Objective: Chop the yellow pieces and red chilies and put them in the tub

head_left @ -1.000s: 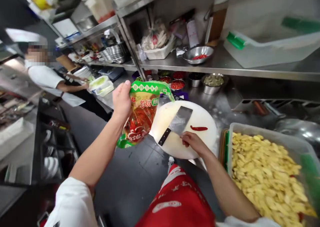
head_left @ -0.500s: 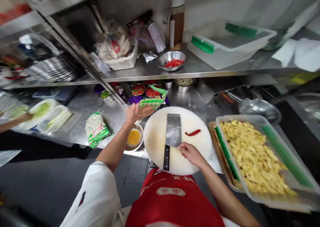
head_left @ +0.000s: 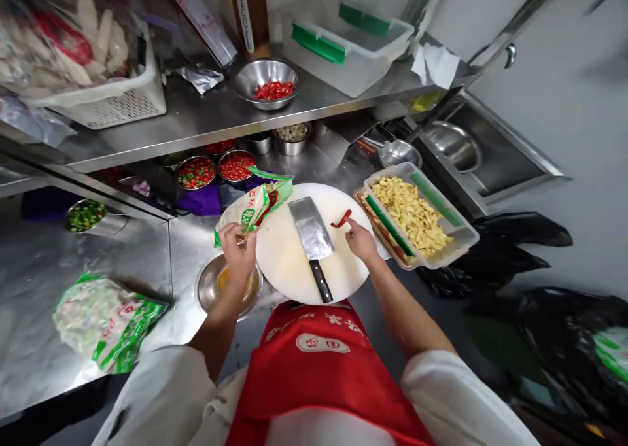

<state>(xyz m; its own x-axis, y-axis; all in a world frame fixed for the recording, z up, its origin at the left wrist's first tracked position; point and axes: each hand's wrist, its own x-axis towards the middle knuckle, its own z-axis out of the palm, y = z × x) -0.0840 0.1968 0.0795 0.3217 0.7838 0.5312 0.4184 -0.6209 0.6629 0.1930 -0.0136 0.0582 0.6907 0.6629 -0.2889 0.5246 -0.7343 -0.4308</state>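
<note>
My left hand is closed on the lower edge of a green-and-white plastic bag. Dark red pickled chillies show at the bag's open end, over the left rim of the round white cutting board. A cleaver lies flat on the board, its black handle toward me. At the board's right side, my right hand reaches a single red chilli with its extended index finger, the thumb apart. Below my left hand is a steel bowl with yellowish liquid, partly covered by my wrist.
Right of the board stands a plastic tub of yellow pieces. A second green-and-white bag lies at left. Steel pots of chopped chillies sit under the shelf, which holds a bowl of cut red chillies.
The view has swung right. My right hand has moved from beside the cleaver to the chilli. The bag in my left hand has turned, and its open end faces the board.
</note>
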